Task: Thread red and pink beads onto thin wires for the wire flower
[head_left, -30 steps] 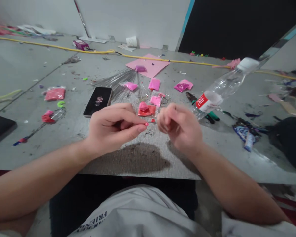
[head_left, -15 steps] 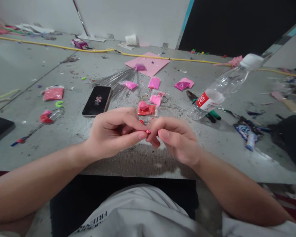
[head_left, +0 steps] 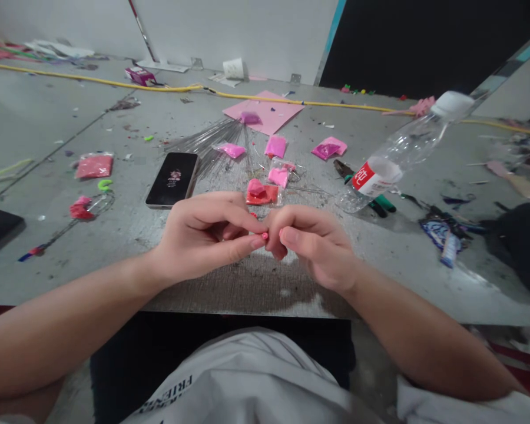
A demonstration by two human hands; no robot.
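Note:
Between the thumb and forefinger of my left hand (head_left: 212, 229) is a tiny pinkish-red piece of modelling clay (head_left: 265, 236). My right hand (head_left: 315, 244) is beside it, thumb pressed against its curled forefinger. A pinkish spot shows at that thumb's tip, but what the pinch holds is too small to make out. The fingers of both hands nearly meet above the table's front part. Just beyond them a red clay packet (head_left: 271, 195) lies with a pink clay lump (head_left: 256, 188) on it. Another pink clay packet (head_left: 278, 176) sits behind that.
A phone (head_left: 173, 179) lies left of centre, near a fan of thin wires (head_left: 207, 138). To the right, a clear plastic bottle (head_left: 417, 138) stands by green-handled pliers (head_left: 382, 203). Farther back are a pink sheet (head_left: 278, 115) and a yellow cable (head_left: 327, 103).
My right thumb and fingers have shifted slightly left, closer to the clay piece. The clay in my left pinch looks slightly turned. The table items stay put.

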